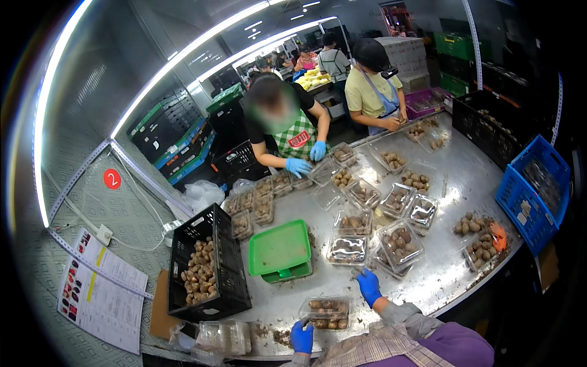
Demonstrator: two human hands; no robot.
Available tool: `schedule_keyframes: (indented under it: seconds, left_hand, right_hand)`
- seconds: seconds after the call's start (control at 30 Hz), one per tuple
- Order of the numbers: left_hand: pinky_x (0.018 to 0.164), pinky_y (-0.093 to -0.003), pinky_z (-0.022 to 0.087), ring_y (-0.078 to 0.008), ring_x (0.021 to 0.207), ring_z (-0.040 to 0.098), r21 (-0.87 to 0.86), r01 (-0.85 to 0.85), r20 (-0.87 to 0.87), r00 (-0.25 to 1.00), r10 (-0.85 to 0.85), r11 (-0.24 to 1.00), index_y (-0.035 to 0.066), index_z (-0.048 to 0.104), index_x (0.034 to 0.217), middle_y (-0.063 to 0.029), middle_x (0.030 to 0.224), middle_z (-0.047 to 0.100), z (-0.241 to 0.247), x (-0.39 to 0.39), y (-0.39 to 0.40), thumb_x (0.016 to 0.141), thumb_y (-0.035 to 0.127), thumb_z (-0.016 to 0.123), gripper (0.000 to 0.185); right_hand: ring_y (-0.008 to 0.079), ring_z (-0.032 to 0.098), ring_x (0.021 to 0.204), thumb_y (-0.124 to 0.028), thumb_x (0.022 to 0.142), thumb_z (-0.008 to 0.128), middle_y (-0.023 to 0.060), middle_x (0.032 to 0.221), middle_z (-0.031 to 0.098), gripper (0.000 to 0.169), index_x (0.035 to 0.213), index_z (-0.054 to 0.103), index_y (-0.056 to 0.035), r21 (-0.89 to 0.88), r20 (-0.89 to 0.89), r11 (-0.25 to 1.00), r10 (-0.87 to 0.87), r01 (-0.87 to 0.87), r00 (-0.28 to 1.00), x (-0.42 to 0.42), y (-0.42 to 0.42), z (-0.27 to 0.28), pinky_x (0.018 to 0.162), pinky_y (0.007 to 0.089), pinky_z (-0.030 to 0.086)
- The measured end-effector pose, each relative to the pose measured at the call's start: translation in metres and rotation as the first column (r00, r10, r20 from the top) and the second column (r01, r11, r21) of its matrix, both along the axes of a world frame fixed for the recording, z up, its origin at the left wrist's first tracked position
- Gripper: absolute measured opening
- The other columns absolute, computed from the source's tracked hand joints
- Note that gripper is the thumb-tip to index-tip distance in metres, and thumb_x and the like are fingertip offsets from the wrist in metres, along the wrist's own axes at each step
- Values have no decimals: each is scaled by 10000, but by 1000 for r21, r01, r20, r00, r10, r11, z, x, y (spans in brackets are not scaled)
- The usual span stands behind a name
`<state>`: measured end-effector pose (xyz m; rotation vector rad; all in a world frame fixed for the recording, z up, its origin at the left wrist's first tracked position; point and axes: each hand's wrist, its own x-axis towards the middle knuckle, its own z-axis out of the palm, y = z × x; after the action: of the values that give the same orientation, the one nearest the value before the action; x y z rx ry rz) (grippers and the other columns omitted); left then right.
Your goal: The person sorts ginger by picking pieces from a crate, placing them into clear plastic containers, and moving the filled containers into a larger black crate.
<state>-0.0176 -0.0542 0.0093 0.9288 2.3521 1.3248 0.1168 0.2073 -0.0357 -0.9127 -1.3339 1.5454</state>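
Observation:
My left hand (301,338), in a blue glove with dark, soiled fingertips, is at the lower left corner of a clear plastic clamshell box (326,308) of brown tubers. More tubers show in clear plastic just below that box. My right hand (368,285), gloved alike, is over the metal table with its fingers apart, just below another filled clamshell box (347,251); I see nothing held in it. A green-topped weighing scale (280,247) stands to the upper left of my hands. Beyond my right hand, a filled clamshell (400,243) rests on another box.
A black crate (208,270) of loose tubers stands left, with stacked clear boxes (224,337) below. A co-worker's gloved hands (307,159) are at boxes across the metal table (440,275). Loose tubers (481,250), an orange glove (498,236) and a blue crate (532,197) are right.

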Motion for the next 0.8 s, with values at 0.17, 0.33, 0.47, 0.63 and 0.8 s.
schedule_keyframes:
  seconds: [0.17, 0.33, 0.47, 0.63, 0.8]
  left_hand:
    - [967, -347, 460, -248, 1142, 603, 82, 144, -189, 974, -126, 986, 11, 562, 1329, -171, 1273, 622, 11, -30, 48, 871, 130, 657, 483]
    - [927, -438, 479, -406, 1082, 588, -53, 341, -511, 798, -319, 939, 8, 586, 1253, -244, 1169, 622, 8, -73, 131, 784, 259, 738, 553]
    - [931, -443, 478, -399, 1092, 598, -588, 207, -234, 882, -409, 782, 25, 603, 1232, -246, 1179, 622, -44, -104, 135, 822, 393, 690, 558]
    - [957, -409, 473, -368, 1121, 603, -464, 260, -113, 931, -348, 847, 56, 672, 1159, -201, 1191, 647, -61, -81, 123, 883, 477, 592, 510]
    - [958, -390, 482, -332, 1092, 636, -533, 401, 25, 888, -459, 745, 96, 693, 1168, -169, 1169, 674, -44, -89, 98, 898, 439, 583, 450]
  right_hand:
    - [176, 603, 944, -233, 928, 577, 135, 1056, 657, 540, 1418, 462, -36, 188, 163, 968, 133, -163, 978, -18, 30, 129, 837, 345, 475]
    - [205, 598, 969, -204, 904, 607, 114, 1103, 633, 814, 1556, 147, -43, 420, -132, 883, 288, -210, 949, -71, 134, 284, 864, 324, 490]
    - [216, 634, 843, -220, 827, 662, 190, 1013, 634, 788, 1475, 263, -14, 525, -18, 827, 245, -199, 969, -111, 201, 428, 735, 345, 526]
    - [345, 659, 994, -313, 848, 634, 217, 1113, 655, 490, 1268, 570, -70, 545, -1, 774, 383, -321, 924, -99, 231, 515, 861, 393, 524]
    - [348, 673, 867, -272, 768, 670, 210, 980, 677, 339, 1024, 710, -54, 869, 489, -146, 400, -473, 775, -128, 113, 398, 785, 439, 536]
